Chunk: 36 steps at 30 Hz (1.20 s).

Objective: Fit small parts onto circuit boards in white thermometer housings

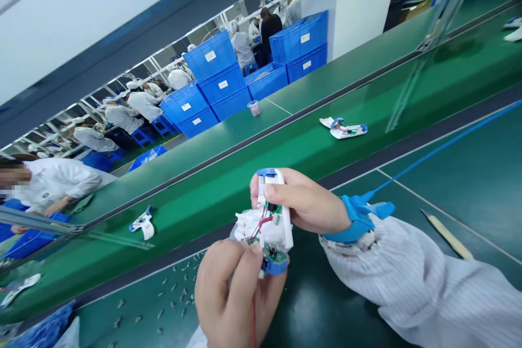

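Currently, the white device is gripped by the right hand and, nearer, the left hand, so its red wires could be torn by pulling.

The scene is taken in by a single camera, worn on the head and aimed forward and down. The hands are viewed from above at close range, framed in the lower middle, and the right sleeve is cut off at lower right. The worktop is also looked down on from nearby. The belt is shown aslant, rising rightward; beyond it, crates and workers are caught farther off, higher up.
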Each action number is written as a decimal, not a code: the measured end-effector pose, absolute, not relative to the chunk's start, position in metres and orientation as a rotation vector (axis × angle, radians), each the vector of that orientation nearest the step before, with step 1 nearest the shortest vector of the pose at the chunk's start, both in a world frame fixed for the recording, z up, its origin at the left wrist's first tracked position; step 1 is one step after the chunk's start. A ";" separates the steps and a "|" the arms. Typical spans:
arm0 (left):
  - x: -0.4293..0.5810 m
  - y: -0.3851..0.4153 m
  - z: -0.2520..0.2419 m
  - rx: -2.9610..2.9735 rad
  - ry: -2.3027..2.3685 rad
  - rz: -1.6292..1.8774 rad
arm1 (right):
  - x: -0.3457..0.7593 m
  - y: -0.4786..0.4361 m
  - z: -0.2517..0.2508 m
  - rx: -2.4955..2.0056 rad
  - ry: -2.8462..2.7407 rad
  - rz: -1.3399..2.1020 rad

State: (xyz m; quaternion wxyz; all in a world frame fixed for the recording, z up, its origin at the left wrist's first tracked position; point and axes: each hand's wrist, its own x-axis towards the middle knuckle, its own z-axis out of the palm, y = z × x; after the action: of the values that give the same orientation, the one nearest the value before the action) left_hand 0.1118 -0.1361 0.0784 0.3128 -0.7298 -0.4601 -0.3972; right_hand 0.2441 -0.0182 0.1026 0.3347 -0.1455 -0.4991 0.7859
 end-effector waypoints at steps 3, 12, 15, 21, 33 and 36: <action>0.114 -0.139 0.070 -1.839 -1.455 -1.467 | 0.244 -0.019 0.102 -0.376 -1.338 2.060; 0.118 -0.126 0.086 -0.771 -2.136 -3.020 | 0.240 -0.017 0.103 -0.625 -1.670 1.673; 0.118 -0.127 0.084 -0.845 -2.182 -2.955 | 0.242 -0.025 0.106 -0.598 -1.773 1.323; 0.124 -0.135 0.077 -1.043 -2.232 -2.697 | 0.244 -0.043 0.111 -0.491 -1.962 1.217; 0.122 -0.140 0.075 -1.420 -2.103 -2.355 | 0.242 -0.033 0.105 -0.361 -2.044 1.326; 0.116 -0.140 0.074 -1.315 -2.145 -2.579 | 0.239 -0.030 0.104 -0.368 -1.918 1.366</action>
State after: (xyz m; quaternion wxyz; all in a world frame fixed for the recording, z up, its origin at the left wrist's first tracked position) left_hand 0.1158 -0.1397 0.0741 -0.2288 -0.3551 -0.5796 -0.6968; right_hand 0.2393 -0.0303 0.1036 0.3701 -0.1434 -0.7477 0.5323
